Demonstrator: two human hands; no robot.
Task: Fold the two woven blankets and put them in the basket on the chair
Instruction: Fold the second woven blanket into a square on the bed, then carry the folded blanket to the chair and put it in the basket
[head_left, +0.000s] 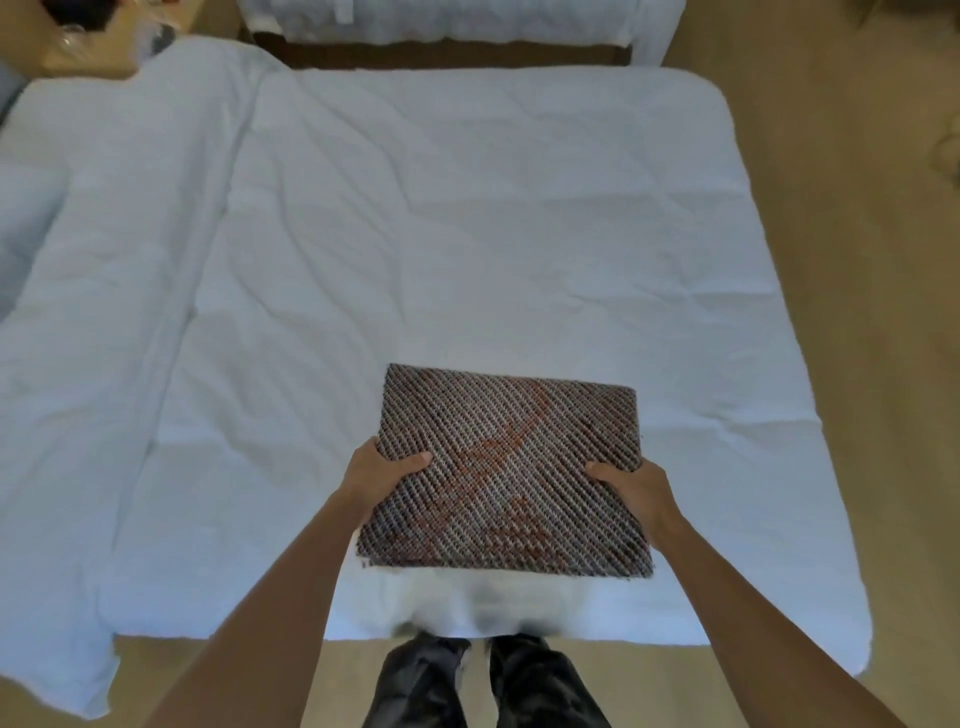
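Woven brown-and-grey cloth w/ a rust-orange motif: one blanket (509, 467), already folded to a flat, near-square pad, sits btwn the two hands. The left hand (379, 478) grips its left edge, thumb laid on top & fingers hidden underneath. The right hand (639, 499) does the same on the right edge, a bit nearer the body. Both grips are closed on the pad, not spread wide; how far the fingers reach under can't be seen. Beneath the grip, & stretching well beyond it, lies the bed (467, 234) w/ a creased pale cover. Whether the pad is lifted clear of it or resting on it, I can't tell. Back from the grip, toward the body, are dark trousers (483, 686); off to the right-hand side runs tan floor (857, 364). Basket, chair & 2nd blanket: none in view. Judgement: folding of this one looks done, so the step in hand is prob. the pick-up & carry. No other blanket shows on the bed, so this may be the last one, but that's a guess. Next move calls for an even pinch on both edges so the layers don't slide open. The pad should be kept level while turning from the bed to find the chair, then lowered flat into the basket.
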